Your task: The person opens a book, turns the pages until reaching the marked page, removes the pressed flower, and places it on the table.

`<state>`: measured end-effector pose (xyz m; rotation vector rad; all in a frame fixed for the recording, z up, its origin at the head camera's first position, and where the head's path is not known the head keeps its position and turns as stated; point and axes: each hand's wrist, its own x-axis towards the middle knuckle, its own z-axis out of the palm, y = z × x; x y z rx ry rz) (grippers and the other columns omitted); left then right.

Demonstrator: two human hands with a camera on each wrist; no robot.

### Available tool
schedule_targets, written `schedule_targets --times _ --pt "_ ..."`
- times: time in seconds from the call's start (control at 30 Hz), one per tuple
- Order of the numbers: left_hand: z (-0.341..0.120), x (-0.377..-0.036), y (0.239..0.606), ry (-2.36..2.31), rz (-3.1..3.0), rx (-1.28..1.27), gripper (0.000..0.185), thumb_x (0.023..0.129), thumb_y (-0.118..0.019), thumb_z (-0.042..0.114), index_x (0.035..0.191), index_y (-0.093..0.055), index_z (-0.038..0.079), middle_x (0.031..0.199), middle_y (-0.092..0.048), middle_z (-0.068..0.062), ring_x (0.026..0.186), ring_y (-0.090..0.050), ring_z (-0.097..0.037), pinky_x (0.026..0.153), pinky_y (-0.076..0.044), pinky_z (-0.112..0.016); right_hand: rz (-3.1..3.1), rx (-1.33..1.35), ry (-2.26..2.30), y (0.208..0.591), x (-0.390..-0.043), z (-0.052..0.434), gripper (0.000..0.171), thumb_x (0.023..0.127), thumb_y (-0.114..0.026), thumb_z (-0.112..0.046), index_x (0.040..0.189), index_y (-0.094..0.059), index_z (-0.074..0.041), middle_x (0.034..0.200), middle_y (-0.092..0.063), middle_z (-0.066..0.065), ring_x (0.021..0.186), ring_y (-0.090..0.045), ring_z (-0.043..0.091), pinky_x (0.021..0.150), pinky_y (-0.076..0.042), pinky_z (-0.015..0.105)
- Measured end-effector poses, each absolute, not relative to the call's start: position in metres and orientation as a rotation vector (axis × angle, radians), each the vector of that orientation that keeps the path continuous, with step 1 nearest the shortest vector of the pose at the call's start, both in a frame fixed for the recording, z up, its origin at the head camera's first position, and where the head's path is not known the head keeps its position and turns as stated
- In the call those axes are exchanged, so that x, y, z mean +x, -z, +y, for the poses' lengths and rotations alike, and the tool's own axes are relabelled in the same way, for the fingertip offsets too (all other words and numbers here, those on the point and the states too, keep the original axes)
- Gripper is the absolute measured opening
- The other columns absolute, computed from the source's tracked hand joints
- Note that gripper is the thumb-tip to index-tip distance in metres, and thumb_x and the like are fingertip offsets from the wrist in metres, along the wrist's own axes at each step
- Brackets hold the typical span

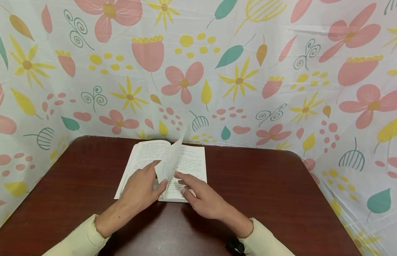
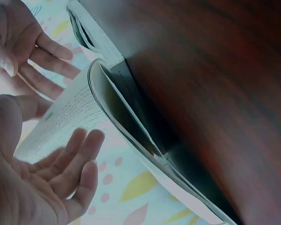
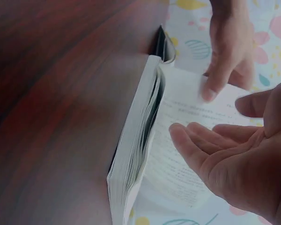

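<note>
An open book (image 1: pixel 192 160) lies flat on the dark wooden table (image 1: pixel 265 185), a little left of centre. One page (image 1: pixel 171 160) stands upright in the middle, curling over. My left hand (image 1: pixel 147 181) rests on the left page with fingers straight, its thumb against the lower edge of the standing page. My right hand (image 1: pixel 189 185) lies on the right page with fingers stretched out, just right of that page. In the left wrist view, the left hand (image 2: pixel 70 173) shows an open palm beside the book (image 2: pixel 131 117). The right wrist view shows the right hand (image 3: pixel 215 150) open over the printed page (image 3: pixel 178 140).
A floral-printed cloth (image 1: pixel 217 71) walls in the table on the left, back and right. Bare tabletop stretches right of the book as far as the rounded far corner (image 1: pixel 294 156). Pale sleeves (image 1: pixel 80 241) cover both forearms at the near edge.
</note>
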<state>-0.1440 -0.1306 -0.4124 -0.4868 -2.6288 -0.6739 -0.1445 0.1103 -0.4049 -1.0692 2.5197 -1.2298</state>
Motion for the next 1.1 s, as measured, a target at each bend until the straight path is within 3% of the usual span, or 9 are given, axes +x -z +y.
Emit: schedule_targets --times 0.27,0.43,0.57,0.67,0.87,1.0,1.1 --pt "-0.139 -0.146 0.404 0.715 -2.528 -0.291 0.066 0.084 -0.084 0.022 0.142 -0.057 0.004 0.107 -0.076 -0.014 0.072 -0.069 -0.031 0.064 -0.056 -0.051 2.914 -1.188 0.727 0.415 -0.149 0.115 0.051 0.101 -0.072 -0.021 0.149 -0.059 -0.007 0.146 -0.062 0.006 0.135 -0.061 0.02 0.108 -0.052 0.041" --pt "-0.147 -0.146 0.4 0.642 -2.5 -0.279 0.071 0.08 -0.086 0.013 0.143 -0.056 0.005 0.11 -0.071 -0.012 0.059 -0.058 -0.03 0.056 -0.051 -0.049 2.979 -1.187 0.465 0.416 -0.151 0.118 0.052 0.099 -0.076 -0.028 0.145 -0.063 -0.007 0.149 -0.061 0.009 0.136 -0.059 0.024 0.109 -0.052 0.04" --pt "-0.152 -0.146 0.4 0.473 -2.521 -0.295 0.08 0.074 -0.087 0.003 0.147 -0.055 0.003 0.116 -0.064 -0.02 0.058 -0.055 -0.033 0.059 -0.049 -0.048 2.983 -1.212 0.337 0.418 -0.151 0.122 0.057 0.097 -0.078 -0.03 0.146 -0.062 -0.007 0.152 -0.058 0.009 0.138 -0.058 0.025 0.109 -0.051 0.04" --pt "-0.155 -0.144 0.402 0.348 -2.567 -0.308 0.079 0.071 -0.085 -0.002 0.145 -0.057 0.001 0.121 -0.06 -0.027 0.069 -0.062 -0.037 0.067 -0.05 -0.05 2.976 -1.229 0.302 0.419 -0.152 0.123 0.059 0.095 -0.081 -0.031 0.146 -0.062 -0.007 0.153 -0.058 0.009 0.139 -0.058 0.025 0.109 -0.051 0.04" --pt "-0.157 -0.136 0.405 0.241 -2.71 -0.316 0.064 0.072 -0.085 0.002 0.133 -0.066 -0.002 0.132 -0.05 -0.036 0.094 -0.061 -0.048 0.083 -0.049 -0.058 2.986 -1.224 0.253 0.42 -0.155 0.124 0.059 0.093 -0.085 -0.029 0.144 -0.064 -0.008 0.151 -0.06 0.007 0.138 -0.058 0.023 0.108 -0.052 0.039" --pt "-0.156 -0.134 0.405 0.228 -2.765 -0.324 0.056 0.077 -0.087 0.008 0.128 -0.068 -0.001 0.136 -0.05 -0.034 0.118 -0.055 -0.052 0.097 -0.043 -0.064 2.973 -1.237 0.242 0.42 -0.156 0.124 0.055 0.092 -0.085 -0.027 0.141 -0.066 -0.008 0.15 -0.061 0.007 0.137 -0.059 0.022 0.108 -0.052 0.037" --pt "-0.153 -0.134 0.405 0.224 -2.784 -0.367 0.048 0.08 -0.087 0.014 0.123 -0.071 0.0 0.132 -0.057 -0.03 0.121 -0.056 -0.049 0.099 -0.044 -0.063 2.967 -1.256 0.226 0.419 -0.157 0.125 0.051 0.093 -0.085 -0.026 0.137 -0.068 -0.008 0.148 -0.062 0.006 0.137 -0.059 0.021 0.107 -0.052 0.036"
